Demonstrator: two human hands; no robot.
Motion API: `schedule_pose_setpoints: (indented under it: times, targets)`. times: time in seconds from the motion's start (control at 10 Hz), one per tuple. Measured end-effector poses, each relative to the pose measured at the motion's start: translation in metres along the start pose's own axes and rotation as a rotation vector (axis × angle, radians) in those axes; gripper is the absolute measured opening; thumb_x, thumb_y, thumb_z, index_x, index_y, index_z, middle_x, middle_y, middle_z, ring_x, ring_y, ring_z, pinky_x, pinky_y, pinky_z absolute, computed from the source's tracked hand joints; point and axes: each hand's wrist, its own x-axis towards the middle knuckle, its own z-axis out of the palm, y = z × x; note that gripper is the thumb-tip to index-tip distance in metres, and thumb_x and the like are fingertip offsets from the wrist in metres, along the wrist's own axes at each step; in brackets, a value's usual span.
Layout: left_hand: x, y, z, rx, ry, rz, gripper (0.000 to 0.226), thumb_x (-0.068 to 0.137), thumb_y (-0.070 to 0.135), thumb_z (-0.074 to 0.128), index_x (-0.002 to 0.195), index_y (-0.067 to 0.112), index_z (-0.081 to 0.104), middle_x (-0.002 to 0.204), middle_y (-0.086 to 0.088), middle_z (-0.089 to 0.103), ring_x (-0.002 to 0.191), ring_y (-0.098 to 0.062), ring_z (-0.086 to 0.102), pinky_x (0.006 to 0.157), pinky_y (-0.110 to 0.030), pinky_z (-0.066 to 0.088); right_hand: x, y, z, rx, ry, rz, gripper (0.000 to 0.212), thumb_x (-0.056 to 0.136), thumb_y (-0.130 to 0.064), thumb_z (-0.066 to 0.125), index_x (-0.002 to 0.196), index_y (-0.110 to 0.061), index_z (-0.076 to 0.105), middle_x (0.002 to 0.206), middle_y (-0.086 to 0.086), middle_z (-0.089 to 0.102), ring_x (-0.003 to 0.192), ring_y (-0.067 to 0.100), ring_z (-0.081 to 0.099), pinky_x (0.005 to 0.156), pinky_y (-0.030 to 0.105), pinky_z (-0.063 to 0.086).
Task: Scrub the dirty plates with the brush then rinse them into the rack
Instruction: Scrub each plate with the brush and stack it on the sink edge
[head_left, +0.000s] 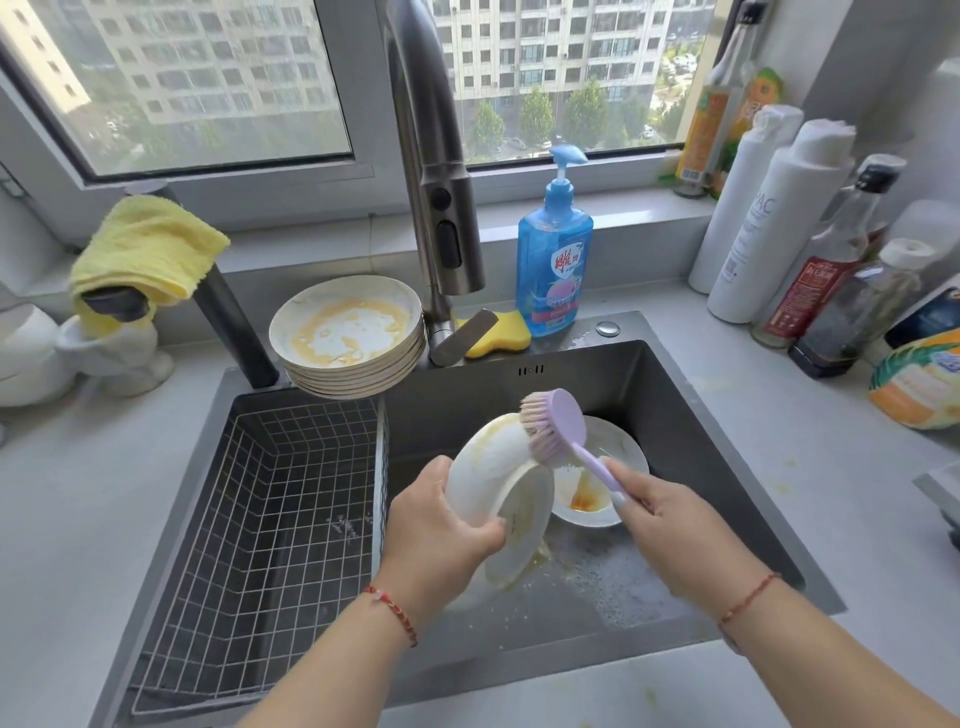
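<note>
My left hand (441, 530) grips a white plate (491, 478) by its rim, tilted on edge over the dark sink (675, 426). My right hand (670, 525) holds the handle of a purple brush (556, 426), whose bristles press against the plate's upper face. Under the brush, a second white plate (623, 447) with orange sauce lies flat in the basin. A stack of several dirty plates (348, 338), smeared yellow, sits on the sink's back rim. The white wire rack (270, 493) fills the left half of the sink and holds nothing.
The grey faucet (436, 197) rises behind the sink, with a blue soap pump bottle (553, 260) and yellow sponge (498, 338) beside it. A yellow cloth (145, 249) hangs at the left. Several bottles (789, 234) crowd the right counter. Suds lie on the basin floor.
</note>
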Motion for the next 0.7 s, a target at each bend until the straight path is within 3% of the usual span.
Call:
schedule_pose_setpoints:
  times: [0.1, 0.2, 0.3, 0.4, 0.5, 0.6, 0.7]
  targets:
    - [0.006, 0.0, 0.001, -0.019, 0.029, -0.016, 0.032, 0.067, 0.026, 0.081, 0.086, 0.019, 0.057, 0.083, 0.007, 0.065, 0.074, -0.008, 0.06, 0.057, -0.009, 0.044, -0.027, -0.022, 0.006, 0.011, -0.043, -0.126, 0.046, 0.098, -0.028, 0.043, 0.121, -0.068, 0.039, 0.048, -0.018, 0.051, 0.041, 0.003, 0.04, 0.043, 0.013, 0.03]
    - [0.009, 0.006, 0.005, -0.064, 0.076, 0.05, 0.044, 0.073, 0.012, 0.078, 0.106, 0.023, 0.052, 0.102, 0.016, 0.057, 0.084, 0.006, 0.052, 0.079, 0.004, 0.036, -0.052, -0.042, 0.018, -0.174, -0.128, -0.183, 0.063, 0.098, -0.033, 0.041, 0.097, -0.091, 0.017, 0.066, -0.005, 0.056, 0.053, 0.008, 0.043, 0.052, 0.018, 0.036]
    - [0.007, 0.007, 0.001, -0.12, 0.017, -0.019, 0.045, 0.068, 0.005, 0.082, 0.094, 0.026, 0.052, 0.09, 0.017, 0.059, 0.079, -0.001, 0.058, 0.068, -0.006, 0.043, -0.046, -0.04, 0.015, -0.154, -0.104, -0.165, 0.056, 0.097, -0.032, 0.044, 0.105, -0.084, 0.027, 0.07, -0.001, 0.06, 0.05, 0.007, 0.042, 0.051, 0.017, 0.036]
    - [0.002, 0.002, -0.004, -0.123, -0.018, -0.002, 0.034, 0.064, 0.016, 0.086, 0.084, 0.018, 0.059, 0.078, 0.005, 0.064, 0.073, -0.017, 0.062, 0.059, -0.023, 0.049, -0.018, -0.019, 0.0, -0.048, -0.011, -0.086, 0.045, 0.098, -0.027, 0.044, 0.123, -0.064, 0.043, 0.051, -0.005, 0.048, 0.04, 0.006, 0.037, 0.043, 0.016, 0.031]
    - [0.001, 0.003, -0.01, -0.143, -0.006, 0.027, 0.035, 0.064, 0.016, 0.087, 0.082, 0.015, 0.058, 0.079, 0.0, 0.062, 0.072, -0.017, 0.06, 0.059, -0.026, 0.05, 0.005, 0.011, -0.007, 0.232, -0.028, 0.137, 0.041, 0.098, -0.019, 0.04, 0.11, -0.053, 0.058, 0.045, -0.009, 0.028, 0.037, 0.009, 0.023, 0.039, 0.019, 0.021]
    - [0.002, 0.009, -0.019, -0.215, 0.029, 0.033, 0.035, 0.064, 0.01, 0.088, 0.083, 0.013, 0.059, 0.079, 0.0, 0.063, 0.067, -0.004, 0.059, 0.054, -0.015, 0.049, 0.01, 0.032, 0.006, 0.505, -0.106, 0.358, 0.031, 0.098, -0.019, 0.041, 0.106, -0.035, 0.066, 0.052, 0.002, 0.03, 0.039, 0.012, 0.018, 0.043, 0.018, 0.016]
    - [0.005, 0.013, -0.025, -0.313, 0.091, 0.016, 0.038, 0.063, 0.007, 0.09, 0.084, 0.016, 0.06, 0.082, 0.002, 0.065, 0.069, 0.004, 0.061, 0.056, -0.014, 0.051, 0.016, 0.039, 0.027, 0.709, -0.044, 0.371, 0.024, 0.093, -0.028, 0.057, 0.108, -0.01, 0.06, 0.064, 0.015, 0.06, 0.035, 0.011, 0.023, 0.04, 0.015, 0.021]
